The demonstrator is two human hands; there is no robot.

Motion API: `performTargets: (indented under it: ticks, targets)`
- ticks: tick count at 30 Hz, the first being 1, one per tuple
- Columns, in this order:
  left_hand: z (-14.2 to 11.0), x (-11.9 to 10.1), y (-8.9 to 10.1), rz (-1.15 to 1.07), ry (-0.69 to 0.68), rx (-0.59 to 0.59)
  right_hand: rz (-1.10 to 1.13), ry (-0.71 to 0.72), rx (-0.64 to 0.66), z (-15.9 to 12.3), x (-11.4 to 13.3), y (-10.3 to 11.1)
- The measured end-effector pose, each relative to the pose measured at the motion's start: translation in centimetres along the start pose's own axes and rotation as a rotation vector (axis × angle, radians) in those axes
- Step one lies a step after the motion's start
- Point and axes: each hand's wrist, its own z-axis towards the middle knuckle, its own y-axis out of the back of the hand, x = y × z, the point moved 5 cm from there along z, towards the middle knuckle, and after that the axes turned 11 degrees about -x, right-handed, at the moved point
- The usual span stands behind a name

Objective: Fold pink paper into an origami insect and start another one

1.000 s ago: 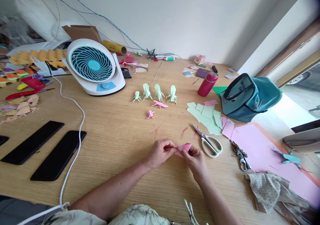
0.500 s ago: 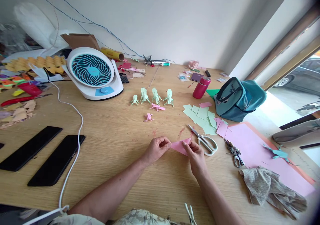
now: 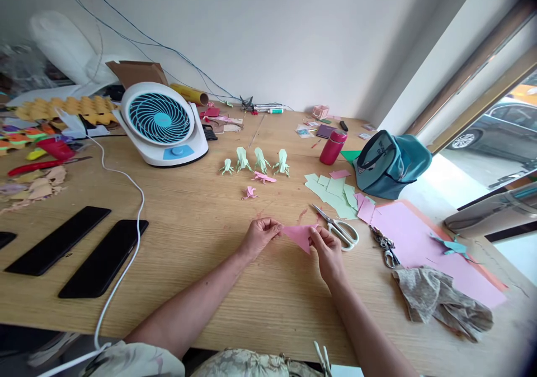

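A small pink paper triangle [image 3: 298, 236] is held between my two hands, just above the wooden table. My left hand [image 3: 263, 237] pinches its left corner between thumb and fingers. At its right side, my right hand [image 3: 327, 247] grips the edge with thumb and forefinger. Scissors with white handles [image 3: 343, 232] lie right beside my right hand. Beyond the hands stand several pale green folded paper figures [image 3: 259, 160], with a long pink folded figure [image 3: 264, 178] and a smaller pink one [image 3: 249, 193] in front of them.
Green paper pieces [image 3: 333, 189], a pink sheet [image 3: 419, 243], keys [image 3: 386, 246] and a crumpled cloth [image 3: 440, 298] lie to the right. Behind them are a red flask [image 3: 334, 146] and a teal bag [image 3: 392, 164]. A fan [image 3: 161, 122], two black phones [image 3: 104, 259] and a white cable [image 3: 140, 198] occupy the left.
The pink paper has turned, and its free corner now points down beside my right hand. Both hands still hold it. The whole view has shifted slightly.
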Motion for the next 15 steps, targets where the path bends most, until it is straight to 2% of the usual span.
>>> performTargets:
  ticks: [11,15]
  targets:
    - [0.9,1.8,0.6,0.011,0.06,-0.001,-0.051,0.022,0.058,0.4,-0.1,-0.6]
    - [1.2,2.2,1.0,0.038,0.082,0.002,-0.084,0.027,0.131,0.6,-0.6,-0.8]
